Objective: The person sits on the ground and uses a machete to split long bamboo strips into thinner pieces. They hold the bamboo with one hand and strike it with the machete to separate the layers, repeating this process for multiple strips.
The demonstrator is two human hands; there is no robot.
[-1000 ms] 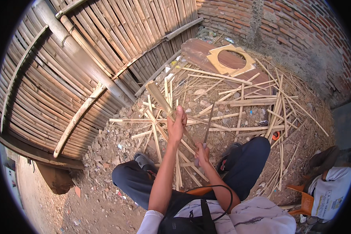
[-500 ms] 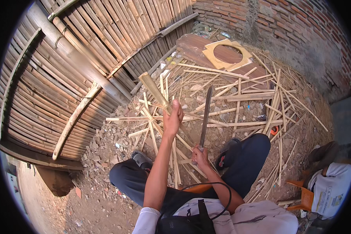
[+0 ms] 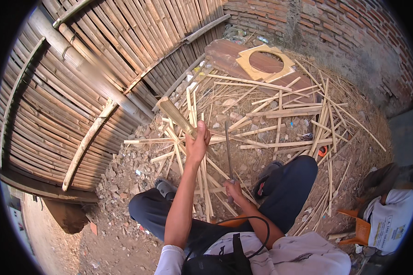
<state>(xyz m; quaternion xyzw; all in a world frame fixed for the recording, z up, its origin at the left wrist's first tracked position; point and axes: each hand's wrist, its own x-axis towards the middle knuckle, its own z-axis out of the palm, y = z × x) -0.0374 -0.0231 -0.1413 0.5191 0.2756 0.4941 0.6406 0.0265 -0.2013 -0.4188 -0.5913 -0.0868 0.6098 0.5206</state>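
Observation:
My left hand (image 3: 197,144) is closed round a split piece of bamboo (image 3: 175,115), its wider end tilted up and away to the left. The bamboo's near end is partly hidden by the hand. In my right hand (image 3: 234,190) is the handle of a machete (image 3: 228,149), its long dark blade pointing away from me, nearly edge-on. Blade and bamboo are apart, the blade to the right. Below both hands, pale bamboo strips (image 3: 203,192) lie crossed on the ground between my feet.
More bamboo strips (image 3: 289,112) spread ahead and to the right. Behind them a yellowish board with a round hole (image 3: 280,75) rests on a brown panel (image 3: 225,52). A bamboo wall (image 3: 55,114) stands left, a brick wall (image 3: 348,32) at the back right. An orange chair (image 3: 360,229) is at lower right.
The machete has swung slightly left and turned, so its blade looks thinner. My left hand has shifted a little left and down with the bamboo.

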